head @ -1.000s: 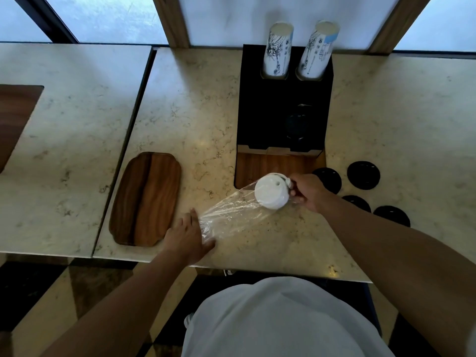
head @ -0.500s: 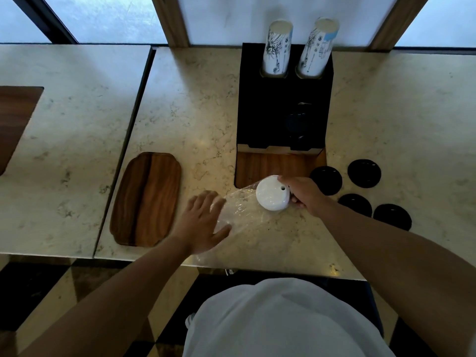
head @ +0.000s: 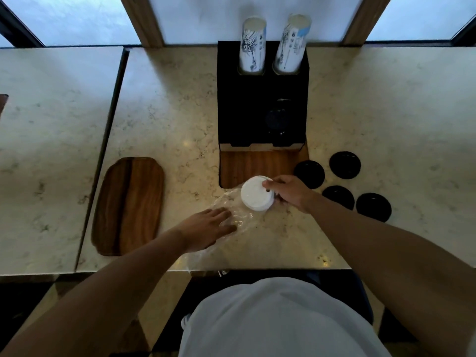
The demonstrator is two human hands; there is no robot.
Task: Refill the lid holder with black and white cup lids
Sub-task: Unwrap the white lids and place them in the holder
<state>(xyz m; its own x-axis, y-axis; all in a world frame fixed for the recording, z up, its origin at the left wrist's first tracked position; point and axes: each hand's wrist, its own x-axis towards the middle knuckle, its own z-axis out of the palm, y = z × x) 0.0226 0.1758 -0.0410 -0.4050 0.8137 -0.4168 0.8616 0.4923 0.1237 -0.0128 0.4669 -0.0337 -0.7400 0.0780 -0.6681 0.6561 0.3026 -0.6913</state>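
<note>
My right hand [head: 289, 192] grips a stack of white cup lids [head: 256, 194] just in front of the black lid holder [head: 242, 109]. A clear plastic sleeve [head: 233, 217] lies crumpled on the counter below the stack. My left hand [head: 206, 229] rests flat on that sleeve with fingers spread. Several black lids [head: 344, 165] lie loose on the counter to the right of the holder. A dark lid stack [head: 277, 122] sits in the holder's right slot. The left slot looks dark and I cannot tell what it contains.
Two paper cup stacks [head: 253, 47] stand in the back of the holder. A wooden tray [head: 128, 204] lies at the left on the marble counter [head: 167, 99]. The holder's wooden base [head: 255, 166] juts forward. The counter's front edge runs just below my left hand.
The white lid stack has come out of the plastic sleeve and now stands tilted toward upright. My left hand slid right along the sleeve, which collapsed onto the counter.
</note>
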